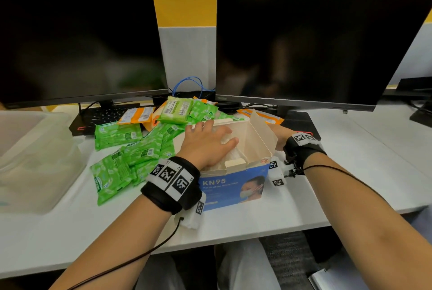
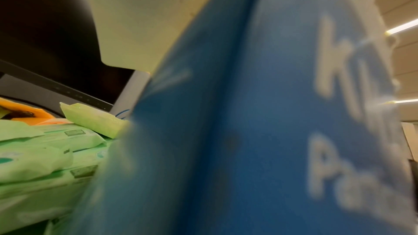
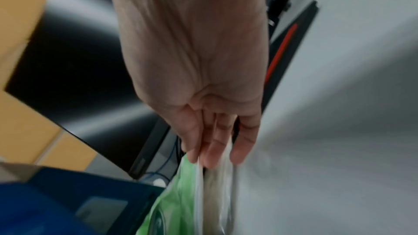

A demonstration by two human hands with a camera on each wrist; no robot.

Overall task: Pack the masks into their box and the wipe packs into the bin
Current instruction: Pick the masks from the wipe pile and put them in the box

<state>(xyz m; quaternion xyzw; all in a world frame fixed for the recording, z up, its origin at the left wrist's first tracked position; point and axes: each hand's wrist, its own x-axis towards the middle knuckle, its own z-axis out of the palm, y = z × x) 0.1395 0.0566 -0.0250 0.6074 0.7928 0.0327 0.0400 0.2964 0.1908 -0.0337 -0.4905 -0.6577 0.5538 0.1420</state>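
While the blue KN95 box (image 1: 233, 186) stands open near the front edge of the white tabletop (image 1: 350, 172), a person's left hand (image 1: 207, 143) reaches down into it from above, fingers (image 1: 228, 142) straight and slightly spread, pressing on the white bagged masks (image 1: 230, 157) that lie inside. The box's cream flaps (image 1: 259, 135) stand up on the far and right sides.

Behind the right flap, the right hand (image 3: 196, 71) is mostly hidden in the head view; the right wrist view shows its fingers (image 3: 243, 142) extended and close together, their tips at a clear-wrapped pale mask (image 3: 213, 190) that lies beside a green pack, though blur makes it impossible to say whether they pinch it or only touch it.

Green wipe packs (image 1: 126, 149) lie in a loose heap on the tabletop just left of the box, spilling back toward the monitors, with a few orange wipe packs (image 1: 136, 115) among them at the rear. A translucent plastic bin (image 1: 35, 161) sits at the far left, well apart from the box; what it contains cannot be made out.

Two dark monitors (image 1: 315, 44) stand side by side at the back, a blue cable (image 1: 188, 83) looping between them. Both wrists wear black bands with printed square markers (image 1: 171, 176).
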